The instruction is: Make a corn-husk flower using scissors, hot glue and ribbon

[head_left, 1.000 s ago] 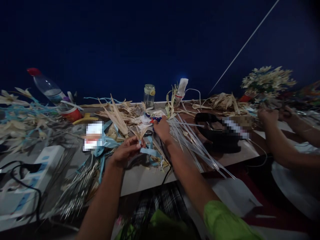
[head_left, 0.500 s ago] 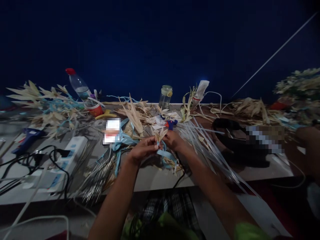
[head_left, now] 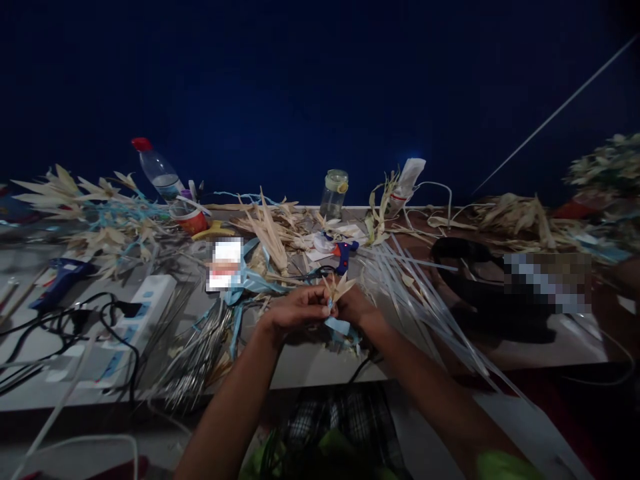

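Near the table's front, at mid-frame, my left hand (head_left: 299,308) pinches the base of a small pale husk flower (head_left: 340,288). My right hand (head_left: 354,308) is closed against the flower's other side, its fingertips partly hidden. Light blue ribbon (head_left: 341,327) hangs just below the fingers. Behind the hands lies a blue and orange glue gun (head_left: 344,257). More blue ribbon (head_left: 255,279) and dry husks (head_left: 270,237) lie to the left and behind.
Metal wires (head_left: 197,360) and a power strip (head_left: 145,313) are at left, with another glue gun (head_left: 63,283). Clear plastic sticks (head_left: 430,300) and a black object (head_left: 490,293) are at right. Two bottles (head_left: 334,193) (head_left: 163,175) stand at the back.
Both hands have moved slightly right and down with the husk flower. The right hand has come closer around the flower's base. The view has shifted a little.
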The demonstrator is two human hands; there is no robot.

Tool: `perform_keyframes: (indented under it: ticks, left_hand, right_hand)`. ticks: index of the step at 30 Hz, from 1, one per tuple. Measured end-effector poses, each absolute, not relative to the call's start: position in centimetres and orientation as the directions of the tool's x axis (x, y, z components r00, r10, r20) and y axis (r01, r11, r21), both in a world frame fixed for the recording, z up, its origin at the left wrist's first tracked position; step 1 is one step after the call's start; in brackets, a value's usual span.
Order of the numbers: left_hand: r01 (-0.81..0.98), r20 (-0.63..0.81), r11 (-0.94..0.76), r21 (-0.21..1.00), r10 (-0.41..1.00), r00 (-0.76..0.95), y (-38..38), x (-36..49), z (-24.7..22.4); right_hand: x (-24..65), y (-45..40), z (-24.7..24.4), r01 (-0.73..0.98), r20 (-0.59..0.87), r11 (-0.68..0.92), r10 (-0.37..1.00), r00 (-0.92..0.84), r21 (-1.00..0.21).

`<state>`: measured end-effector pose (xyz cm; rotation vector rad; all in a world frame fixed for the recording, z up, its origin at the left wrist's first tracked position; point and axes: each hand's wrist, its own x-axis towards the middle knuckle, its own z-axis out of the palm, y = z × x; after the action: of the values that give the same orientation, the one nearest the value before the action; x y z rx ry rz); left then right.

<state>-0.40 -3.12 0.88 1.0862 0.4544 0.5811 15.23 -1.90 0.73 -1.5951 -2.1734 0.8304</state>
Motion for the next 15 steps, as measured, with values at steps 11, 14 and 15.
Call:
perform_keyframes:
  ticks: [11, 14, 15]
  left_hand:
    - [-0.249, -0.083, 0.385, 0.889, 0.669, 0.738, -3.1, -0.2, 1.2]
    - [-0.265, -0.097, 0.386, 0.884, 0.704, 0.704, -3.1, 0.0, 1.1]
    - [-0.277, -0.101, 0.392, 0.877, 0.715, 0.692, -3.0, 0.0, 1.1]
  right_hand:
    - [16.7, -0.5, 0.6, 0.822, -0.103, 0.161, 0.961, -0.256, -0.546]
    - [17.8, 0.0, 0.3, 0.761, -0.136, 0.055, 0.973, -0.185, -0.646]
    - [18.2, 0.1, 0.1, 0.714, -0.157, 0.009, 0.973, -0.167, -0.701]
